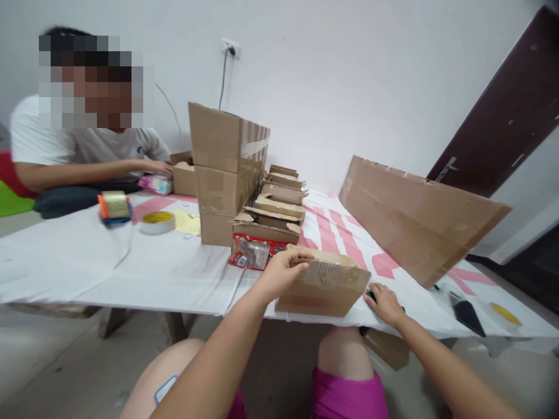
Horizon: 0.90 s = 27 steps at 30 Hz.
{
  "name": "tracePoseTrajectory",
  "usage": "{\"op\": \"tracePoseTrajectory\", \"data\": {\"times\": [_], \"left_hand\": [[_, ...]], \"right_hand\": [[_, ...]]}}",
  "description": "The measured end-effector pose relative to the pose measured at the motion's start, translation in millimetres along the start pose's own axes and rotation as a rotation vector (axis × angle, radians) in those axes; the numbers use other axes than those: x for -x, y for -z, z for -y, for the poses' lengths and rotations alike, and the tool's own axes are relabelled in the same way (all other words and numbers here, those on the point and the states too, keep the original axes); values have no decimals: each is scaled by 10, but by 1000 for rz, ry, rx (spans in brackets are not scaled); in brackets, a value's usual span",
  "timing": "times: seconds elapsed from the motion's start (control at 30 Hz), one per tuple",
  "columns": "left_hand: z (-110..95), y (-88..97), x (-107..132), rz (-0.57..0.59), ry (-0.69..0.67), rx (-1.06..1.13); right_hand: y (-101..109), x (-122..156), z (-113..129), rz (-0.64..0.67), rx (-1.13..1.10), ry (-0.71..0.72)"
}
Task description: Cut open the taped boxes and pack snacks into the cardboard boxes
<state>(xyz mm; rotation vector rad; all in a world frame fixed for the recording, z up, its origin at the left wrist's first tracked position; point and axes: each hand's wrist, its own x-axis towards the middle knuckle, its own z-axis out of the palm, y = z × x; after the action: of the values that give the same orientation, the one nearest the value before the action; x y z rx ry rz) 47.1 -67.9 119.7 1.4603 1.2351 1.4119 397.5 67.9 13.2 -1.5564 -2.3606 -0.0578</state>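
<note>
A small brown cardboard box point(325, 291) stands at the table's near edge, with printing along its upper side. My left hand point(283, 269) grips its top left edge, thumb on the near face and fingers over the top. Close to the box's right side, my right hand point(385, 304) rests on the table, closed over a small dark green object point(371, 295). Most of that object is hidden under the fingers, so its kind is unclear. Just behind my left hand, a red and clear plastic packet point(253, 251) leans against a row of open cardboard boxes point(279, 224).
Taped boxes point(216, 180) stand stacked left of the row. A large cardboard sheet point(414, 215) stands at the right. Tape rolls point(158, 222), a tape dispenser point(115, 206) and a dark flat object point(466, 314) lie on the white-covered table point(174, 262). Another person point(82, 139) handles a box point(185, 179).
</note>
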Motion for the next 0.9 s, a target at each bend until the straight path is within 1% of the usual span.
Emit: {"op": "tracePoseTrajectory", "data": {"times": [0.07,0.13,0.17,0.23,0.27,0.33,0.4,0.43,0.5,0.6,0.77,0.9], "left_hand": [[-7,0,11,-5,-9,49],[-13,0,19,4,-14,100],[-14,-1,22,11,-10,121],[-12,-4,24,20,3,145],[-7,-5,24,19,7,150],[6,-8,21,15,6,150],[20,-9,17,16,-3,162],[25,-8,16,21,-9,171],[27,-4,17,29,-27,191],[15,5,24,41,-56,205],[8,11,31,59,-62,222],[31,8,18,59,-51,241]], "right_hand": [[152,-140,40,-65,-59,-17],[353,-284,156,-150,-129,-22],[466,-341,253,-186,-162,-19],[704,-405,526,-250,-239,16],[821,-409,695,-274,-280,55],[1025,-377,1060,-326,-428,229],[1162,-330,1398,-278,-431,418],[1200,-314,1537,-232,-411,496],[1218,-310,1740,-131,-364,592],[1166,-356,1889,-48,-316,616],[1126,-384,1973,-38,-303,588],[1141,-334,1980,-75,-334,655]]}}
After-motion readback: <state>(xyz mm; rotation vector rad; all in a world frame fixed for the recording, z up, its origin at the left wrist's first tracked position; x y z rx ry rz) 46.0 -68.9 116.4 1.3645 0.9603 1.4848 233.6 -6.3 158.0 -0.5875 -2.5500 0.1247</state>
